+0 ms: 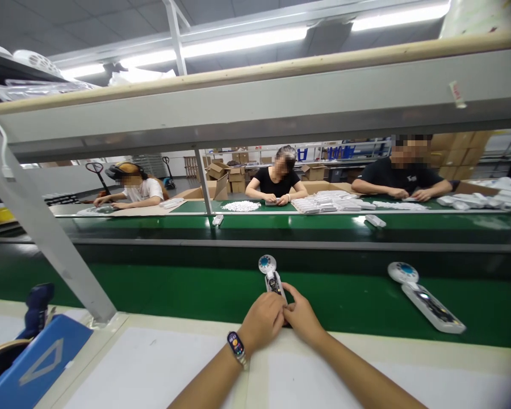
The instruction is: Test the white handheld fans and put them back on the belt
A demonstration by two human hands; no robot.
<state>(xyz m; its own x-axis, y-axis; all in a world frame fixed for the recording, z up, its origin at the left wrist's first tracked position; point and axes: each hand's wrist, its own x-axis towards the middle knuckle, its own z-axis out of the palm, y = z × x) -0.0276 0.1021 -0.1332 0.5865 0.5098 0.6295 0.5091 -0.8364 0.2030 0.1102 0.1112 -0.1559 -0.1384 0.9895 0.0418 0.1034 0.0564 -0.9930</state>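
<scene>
While both hands meet near the desk's edge in the head view, the device sits between them, over the near side of the green belt. Its round white head, blue at the centre, points away from the person, and its body lies open, dark parts showing inside. Whether it rests on the belt or is lifted off it, I cannot tell.

The left hand, with a watch on its wrist, is curled over the device's lower end; its fingertips are hidden, so I cannot tell what they grip. The right hand grips the device from the right, forefinger along the side and thumb close to the left fingers.

Well apart on the right, a second device lies slanted on the belt, also open. White sheets cover much of the desk, and a blue box stands at the left, near a sloping post.

Across the belt sit three co-workers, heads bent, with a heap of small white parts and a pile of white casings before them. A shelf runs overhead.
</scene>
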